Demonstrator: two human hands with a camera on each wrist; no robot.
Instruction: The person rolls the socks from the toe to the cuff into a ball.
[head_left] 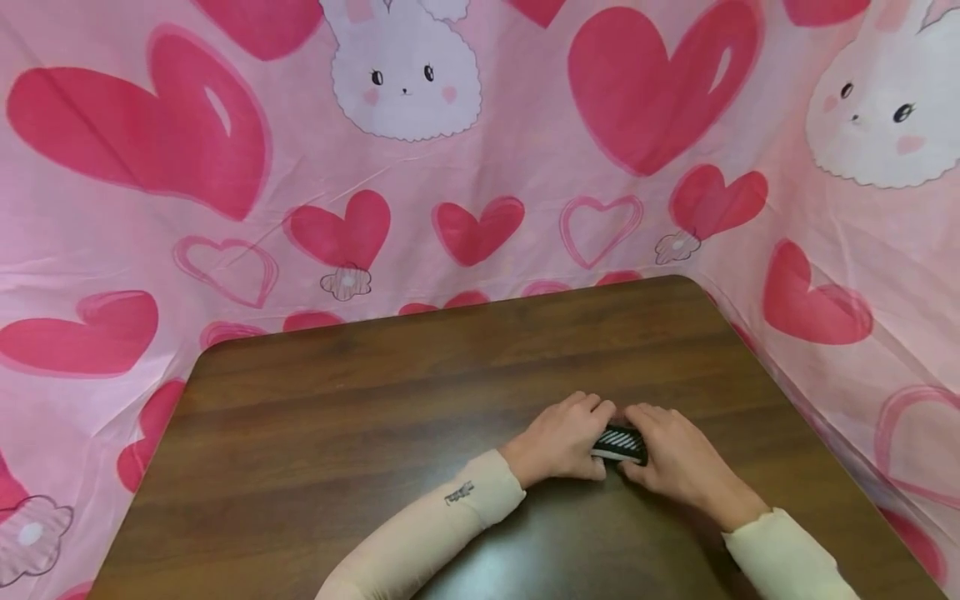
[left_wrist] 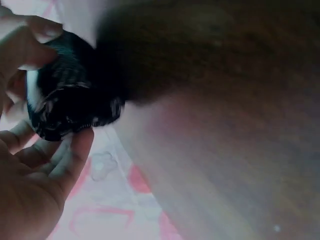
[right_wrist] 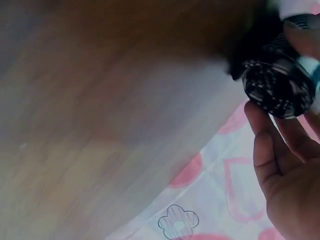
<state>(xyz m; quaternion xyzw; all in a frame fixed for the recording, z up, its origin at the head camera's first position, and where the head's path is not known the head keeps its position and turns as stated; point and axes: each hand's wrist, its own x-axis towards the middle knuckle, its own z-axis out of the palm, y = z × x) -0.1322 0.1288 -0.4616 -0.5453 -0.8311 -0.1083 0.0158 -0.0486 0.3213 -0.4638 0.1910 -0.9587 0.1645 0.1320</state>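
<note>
A small black item (head_left: 619, 443) with white diagonal stripes and a pale lower edge sits low over the right part of the table; its exact kind is unclear. My left hand (head_left: 566, 437) grips its left end, fingers on the far side and thumb on the near side. Around the right end, my right hand (head_left: 682, 458) holds it the same way. Both ends are partly hidden by the fingers. In the left wrist view the dark item (left_wrist: 75, 100) shows a rounded end between fingertips. The right wrist view shows a rounded, white-speckled black end (right_wrist: 280, 90) against the fingers.
The brown wood-grain table (head_left: 360, 433) has rounded far corners. A pink cloth (head_left: 525, 150) with hearts and white rabbits hangs behind the table and along its sides. Cream sleeves (head_left: 442, 525) cover both forearms.
</note>
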